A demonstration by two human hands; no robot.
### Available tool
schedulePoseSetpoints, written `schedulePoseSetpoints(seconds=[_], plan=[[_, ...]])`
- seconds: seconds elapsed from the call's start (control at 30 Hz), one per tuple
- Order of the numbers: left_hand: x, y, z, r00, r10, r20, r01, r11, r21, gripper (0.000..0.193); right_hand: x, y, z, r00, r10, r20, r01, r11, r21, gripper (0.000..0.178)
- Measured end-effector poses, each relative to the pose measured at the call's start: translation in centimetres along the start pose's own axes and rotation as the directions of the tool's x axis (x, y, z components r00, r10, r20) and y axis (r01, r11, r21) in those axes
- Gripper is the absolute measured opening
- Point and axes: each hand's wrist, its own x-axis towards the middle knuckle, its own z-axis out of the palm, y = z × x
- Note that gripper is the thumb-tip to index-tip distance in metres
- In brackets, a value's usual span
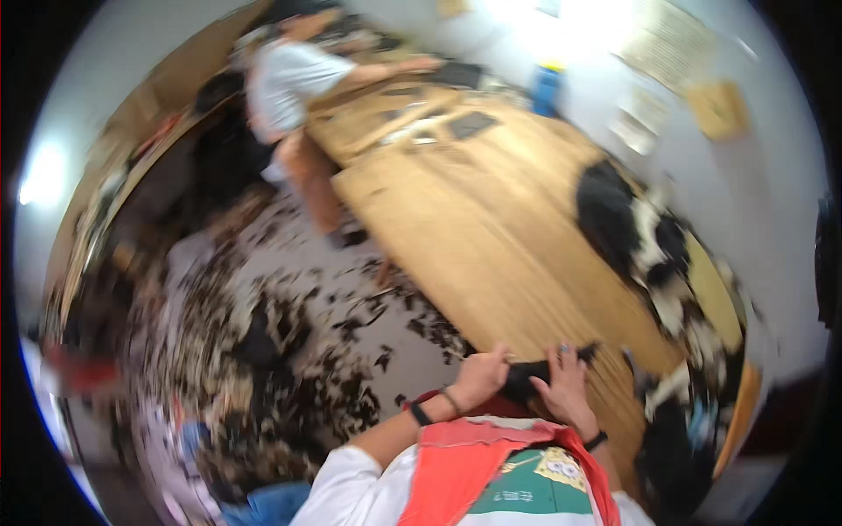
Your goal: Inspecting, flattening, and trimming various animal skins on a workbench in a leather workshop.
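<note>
At the near end of the long wooden table, both my hands are at a black piece of material, perhaps hide or fur, lying by the table's edge. My left hand is closed at the piece's left side, its thumb and fingers drawn together. What it grips is too blurred to tell. My right hand lies on the piece with its fingers stretched out and apart. The piece's dark tip shows past the right fingers.
Black and white pieces are heaped along the table's right side by the wall. Dark scraps litter the floor at left. Another person stands at the table's far end, one arm over it. A blue bottle stands near the wall.
</note>
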Motion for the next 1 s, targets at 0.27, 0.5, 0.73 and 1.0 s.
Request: schedulePoseSetpoints(seconds=[0.27,0.5,0.73,1.0], plan=[[3.3,1.9,-0.8,0.940,0.342,-0.006,-0.341,0.933,-0.112,0.021,-3.1,2.2,-0.9,0.913,0.153,-0.379,-0.072,0.973,0.220,0.053],[5.3,2.9,2.6,0.970,0.064,0.233,0.089,0.803,-0.590,0.013,-9.0,3.7,-0.9,0.896,0.301,-0.326,-0.080,0.832,0.548,0.023],[5.1,7.2,5.6,0.790,0.144,0.597,0.237,0.825,-0.513,0.009,-14.7,7.5,-6.7,0.796,0.582,-0.166,-0.284,0.602,0.746,0.024],[6.4,7.1,10.4,0.885,0.151,0.440,0.077,0.885,-0.459,0.002,-11.8,16.5,-11.1,0.573,0.541,-0.616,-0.334,0.840,0.427,0.036]])
